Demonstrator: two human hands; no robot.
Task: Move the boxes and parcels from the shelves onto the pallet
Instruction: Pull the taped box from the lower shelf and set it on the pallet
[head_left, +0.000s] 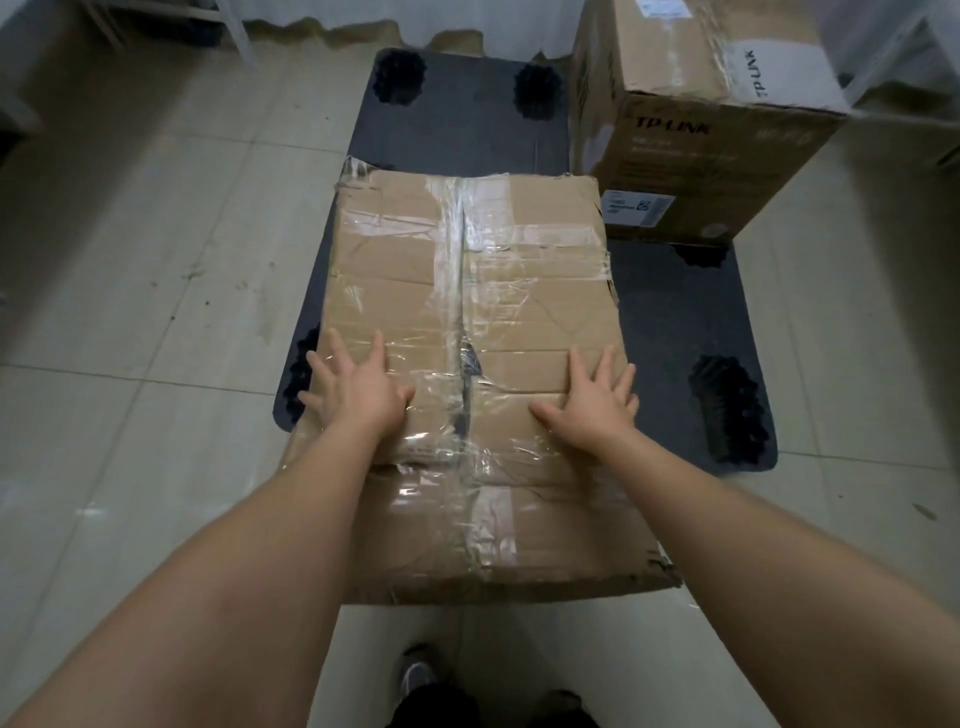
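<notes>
Both hands (358, 387) (597, 402) flat, fingers splayed on taped box (467, 291), long axis fwd across pallet (457, 124).

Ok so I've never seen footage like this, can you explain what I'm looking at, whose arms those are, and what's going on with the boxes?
There is no machine here. This is a single picture from a camera worn on a person's head, looking forward and down, so the two bare arms are the wearer's own. The left hand and right hand lie flat with spread fingers on top of a worn, heavily taped brown cardboard box; neither hand grips anything. That box rests on a dark flat plastic pallet on a pale tiled floor, with its near end sticking out past the pallet's edge. A taller brown printed cardboard carton stands at the pallet's far right corner. The wearer's shoes show at the bottom.
</notes>
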